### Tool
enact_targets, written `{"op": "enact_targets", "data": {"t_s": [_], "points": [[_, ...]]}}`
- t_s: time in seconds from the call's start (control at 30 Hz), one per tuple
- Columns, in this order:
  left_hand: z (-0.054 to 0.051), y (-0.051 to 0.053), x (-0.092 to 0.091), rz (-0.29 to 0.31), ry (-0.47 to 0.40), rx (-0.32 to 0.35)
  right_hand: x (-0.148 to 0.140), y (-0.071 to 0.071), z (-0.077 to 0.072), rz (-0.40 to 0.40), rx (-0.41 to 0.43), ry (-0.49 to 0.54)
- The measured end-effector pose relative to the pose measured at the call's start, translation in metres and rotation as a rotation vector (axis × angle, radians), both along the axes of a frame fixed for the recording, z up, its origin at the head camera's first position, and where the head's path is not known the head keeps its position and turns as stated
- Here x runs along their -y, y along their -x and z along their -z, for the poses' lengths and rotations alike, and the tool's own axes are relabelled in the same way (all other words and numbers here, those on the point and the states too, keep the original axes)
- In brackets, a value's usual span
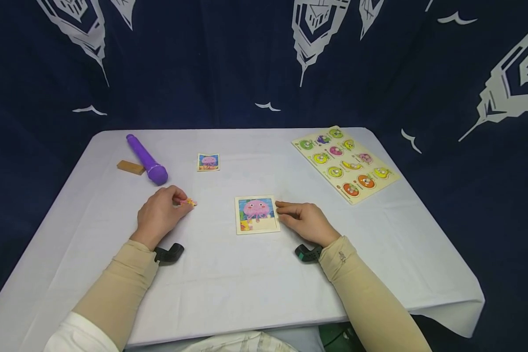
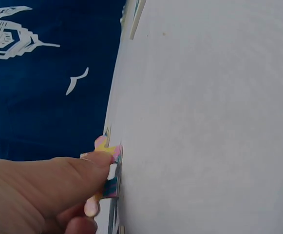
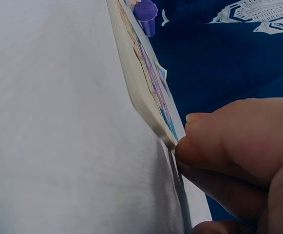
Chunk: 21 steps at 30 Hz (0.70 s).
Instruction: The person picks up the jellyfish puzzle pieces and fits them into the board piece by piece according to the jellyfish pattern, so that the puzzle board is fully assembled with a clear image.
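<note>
In the head view my left hand (image 1: 160, 215) pinches a small puzzle piece (image 1: 188, 202) just above the tablecloth, left of the puzzle board. Pink, yellow and blue print shows on the piece (image 2: 113, 187) in the left wrist view; my thumb covers part of it. A square puzzle board (image 1: 270, 224) with a pink jellyfish picture lies flat at the middle, its lower right part bare cream. Fairly straight fingers of my right hand (image 1: 308, 222) touch the board's right edge. From the right wrist, fingertips meet a corner of the board (image 3: 136, 92).
Farther back lies a small jellyfish picture card (image 1: 209, 162). At the left, a purple toy microphone (image 1: 147, 159) lies by a brown wooden block (image 1: 130, 167). A fruit knob puzzle board (image 1: 347, 164) occupies the back right. White cloth covers the table (image 1: 229, 283); a dark blue curtain (image 1: 202, 63) hangs behind.
</note>
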<state>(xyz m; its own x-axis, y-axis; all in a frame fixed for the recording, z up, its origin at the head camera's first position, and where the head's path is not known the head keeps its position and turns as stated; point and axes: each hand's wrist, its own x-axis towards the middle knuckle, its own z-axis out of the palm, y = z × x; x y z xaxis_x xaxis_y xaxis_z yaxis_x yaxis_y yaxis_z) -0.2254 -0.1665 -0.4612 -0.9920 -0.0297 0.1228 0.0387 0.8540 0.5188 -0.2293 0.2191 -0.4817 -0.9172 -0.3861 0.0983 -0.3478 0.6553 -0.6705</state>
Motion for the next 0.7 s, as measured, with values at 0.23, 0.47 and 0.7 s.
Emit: {"op": "enact_targets", "data": {"t_s": [0.23, 0.47, 0.7], "points": [[0.003, 0.001, -0.006, 0.064, -0.022, -0.064, -0.001, 0.001, 0.001, -0.005, -0.004, 0.005], [0.006, 0.002, -0.01, 0.143, -0.062, -0.069, -0.001, 0.0, 0.001, -0.005, -0.002, 0.011], [0.006, 0.001, -0.014, 0.2, 0.004, -0.094, -0.001, 0.0, 0.001, -0.001, -0.008, 0.011]]}}
